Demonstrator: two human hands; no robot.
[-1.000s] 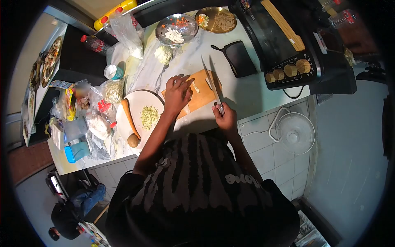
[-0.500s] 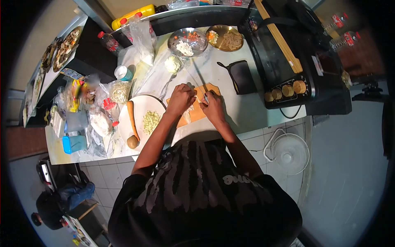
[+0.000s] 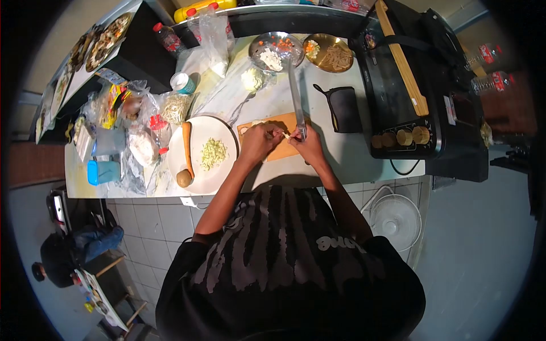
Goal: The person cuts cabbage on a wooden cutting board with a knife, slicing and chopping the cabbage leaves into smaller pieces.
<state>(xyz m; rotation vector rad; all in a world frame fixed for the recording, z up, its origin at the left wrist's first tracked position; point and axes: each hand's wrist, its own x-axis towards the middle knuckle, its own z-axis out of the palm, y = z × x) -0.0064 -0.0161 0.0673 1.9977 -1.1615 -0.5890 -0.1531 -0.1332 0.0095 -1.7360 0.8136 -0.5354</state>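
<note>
My right hand (image 3: 309, 149) is closed around a kitchen knife (image 3: 296, 96), its blade pointing away from me past the board. Its fingertips also touch a small pale piece of food (image 3: 286, 136). Closed in a pinch beside it, my left hand (image 3: 257, 145) meets the same piece, whose kind is too small to make out. Both hands are over an orange-brown cutting board (image 3: 281, 152), and another pale bit (image 3: 257, 123) lies at its far left corner. Left of the board, a large white plate (image 3: 196, 126) carries chopped pale-green vegetable (image 3: 213, 153), a carrot (image 3: 186, 145) and a round brown potato-like item (image 3: 183, 178).
Beyond the board are a metal bowl (image 3: 297, 42) of chopped food, a gold plate (image 3: 318, 38) and a pale cabbage-like head (image 3: 252, 80). A black pouch (image 3: 344, 111) and an oven (image 3: 398, 113) stand right. Bags, a white-lidded tub (image 3: 182, 83) and a blue container (image 3: 103, 171) crowd the left.
The knife blade has swung from slanting up-left to pointing nearly straight away. My hands have come close together at the small pale piece. The whole view has shifted slightly.
</note>
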